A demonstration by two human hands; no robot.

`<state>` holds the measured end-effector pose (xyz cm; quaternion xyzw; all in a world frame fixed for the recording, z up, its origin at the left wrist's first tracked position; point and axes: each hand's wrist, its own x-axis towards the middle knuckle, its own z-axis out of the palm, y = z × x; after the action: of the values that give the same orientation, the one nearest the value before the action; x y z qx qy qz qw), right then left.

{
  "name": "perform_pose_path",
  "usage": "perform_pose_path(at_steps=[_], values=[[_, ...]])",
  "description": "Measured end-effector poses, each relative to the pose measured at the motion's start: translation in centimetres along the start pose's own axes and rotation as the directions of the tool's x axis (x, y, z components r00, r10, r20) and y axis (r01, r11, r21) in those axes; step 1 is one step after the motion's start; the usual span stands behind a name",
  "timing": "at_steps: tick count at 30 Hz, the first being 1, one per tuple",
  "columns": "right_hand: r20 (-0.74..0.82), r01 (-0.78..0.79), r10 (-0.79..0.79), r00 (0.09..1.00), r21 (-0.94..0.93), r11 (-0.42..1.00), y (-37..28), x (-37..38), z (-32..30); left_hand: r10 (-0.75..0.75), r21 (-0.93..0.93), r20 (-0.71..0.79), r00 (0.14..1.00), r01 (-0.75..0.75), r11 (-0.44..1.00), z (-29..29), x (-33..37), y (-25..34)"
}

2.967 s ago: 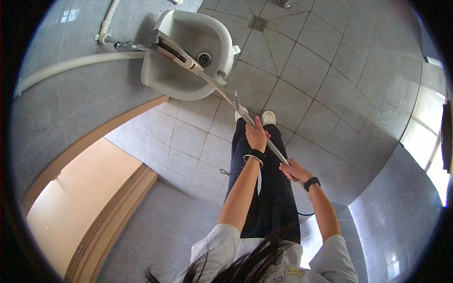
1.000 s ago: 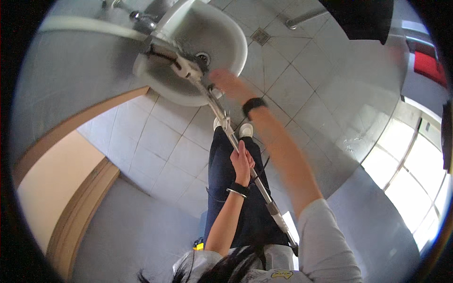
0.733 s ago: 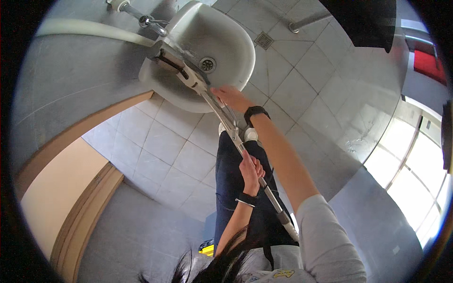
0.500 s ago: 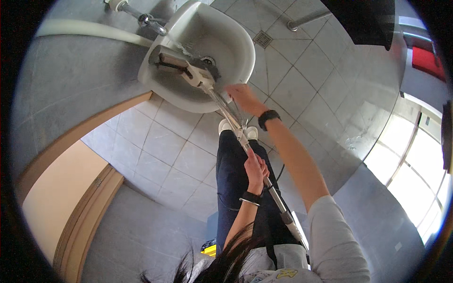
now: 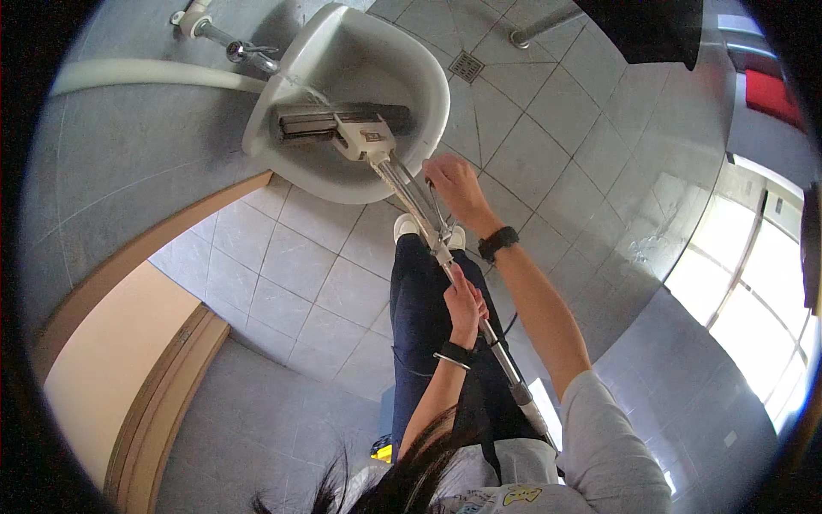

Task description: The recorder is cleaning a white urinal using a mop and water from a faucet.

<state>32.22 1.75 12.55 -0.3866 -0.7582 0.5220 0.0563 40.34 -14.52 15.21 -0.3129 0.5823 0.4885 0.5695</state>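
A sponge mop (image 5: 370,142) lies with its head inside the white washbasin (image 5: 438,94), and its long pole slants down toward my body. Water runs from the tap (image 5: 257,60) onto the grey sponge head (image 5: 306,125). My left hand (image 5: 465,305) is wrapped round the pole at its middle. Higher up, next to the basin's rim, my right hand (image 5: 458,188) is closed on the mop's metal lever (image 5: 436,206); the fingers partly hide the lever's end.
A pale pipe (image 5: 158,75) runs along the wall left of the basin. Right of it are a floor drain (image 5: 467,66) and a metal pipe (image 5: 548,27). A wooden door frame (image 5: 163,411) stands at lower left, a bright window (image 5: 745,283) at right.
The mop head has turned and now lies straight across the basin, hiding the drain hole. My right hand has shifted slightly to the right; my left hand keeps its place on the pole.
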Motion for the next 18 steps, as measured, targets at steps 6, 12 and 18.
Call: perform_pose_path(at_steps=[6, 12, 18], values=[[-0.075, 0.124, -0.125, 0.989, -0.018, 0.992, 0.3, -0.7, 0.0, -0.03, 0.003, -0.005, 1.0, 0.03, 1.0, -0.1, 0.0, 0.3], [-0.117, 0.153, -0.162, 0.98, -0.081, 0.985, -0.5, -2.5, -1.0, -0.073, -0.035, 0.03, 0.997, 0.074, 0.997, 0.3, 0.0, 0.1], [-0.071, 0.029, -0.032, 0.997, -0.047, 0.998, -1.9, -4.6, -1.1, -0.182, -0.108, -0.019, 0.983, 0.179, 0.978, 0.0, 0.1, -0.9]])
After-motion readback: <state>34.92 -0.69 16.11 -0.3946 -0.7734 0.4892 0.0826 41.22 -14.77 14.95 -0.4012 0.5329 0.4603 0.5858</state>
